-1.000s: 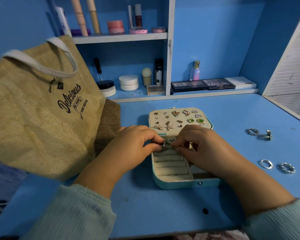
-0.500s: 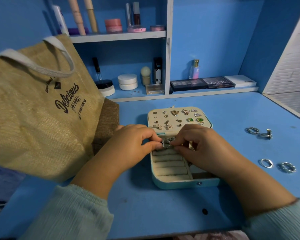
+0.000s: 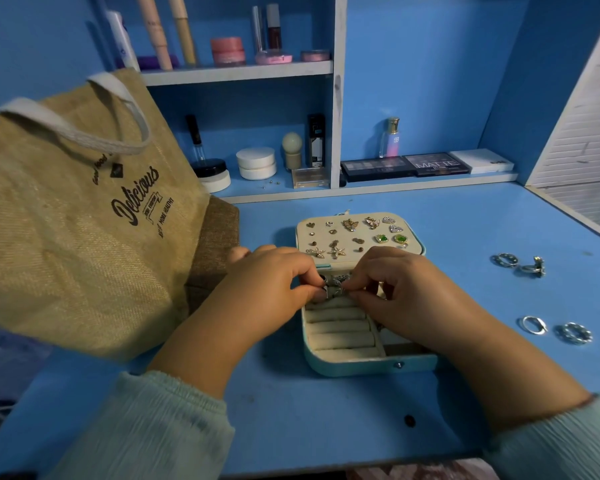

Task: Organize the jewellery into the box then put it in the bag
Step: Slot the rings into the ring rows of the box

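Fingers of the left hand and those of the right hand curl toward each other and pinch a small silver piece, probably a ring, though the fingertips cover most of it. They meet over the top rolls of the jewellery box, likely so one hand can steady the piece while the other presses it into a slot between the padded rolls. Both wrists come in low from 7 and 5 o'clock, knuckles up, forearms resting near the counter.

Lying open at the middle of the counter, the box has its lid folded back toward 12 o'clock, studded with earrings. Four loose rings wait on the counter at 3 o'clock: one pair farther back, another pair nearer, all well apart from the box. At 9 o'clock the jute bag stands upright beside the box, handy for the last step.
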